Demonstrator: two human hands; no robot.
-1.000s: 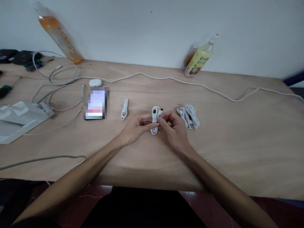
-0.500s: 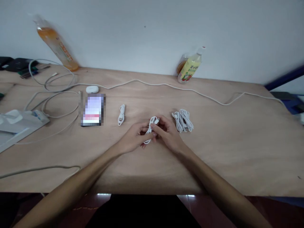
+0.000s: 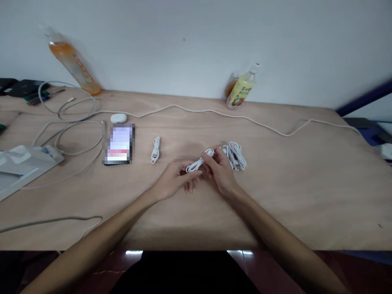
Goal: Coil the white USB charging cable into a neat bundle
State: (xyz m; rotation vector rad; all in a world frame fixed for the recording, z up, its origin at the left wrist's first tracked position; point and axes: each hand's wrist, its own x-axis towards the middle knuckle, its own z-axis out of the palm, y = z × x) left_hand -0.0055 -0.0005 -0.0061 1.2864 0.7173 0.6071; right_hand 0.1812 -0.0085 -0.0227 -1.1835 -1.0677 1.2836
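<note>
A white USB cable (image 3: 196,165), folded into a slim bundle, is held between both hands above the table. My right hand (image 3: 223,171) pinches its right part between thumb and fingers. Around the left end of the bundle, my left hand (image 3: 173,179) is loosely closed, its thumb pointing right below the cable. Just beyond my right hand lies a pile of white cable bundles (image 3: 237,156), partly covered by the fingers. Another bundled white USB cable (image 3: 156,150) lies alone to the left, apart from both hands.
A phone (image 3: 119,145) and a white earbud case (image 3: 118,118) lie left. Long cords (image 3: 79,118) loop near a white device (image 3: 27,163); one runs along the back. An orange drink bottle (image 3: 75,63) and a yellow-labelled bottle (image 3: 243,87) stand by the wall.
The held cable has turned from steeply slanted to flatter, its right end moving right with my right hand. My left hand has stayed nearly in place, its grip looser. The view has shifted slightly.
</note>
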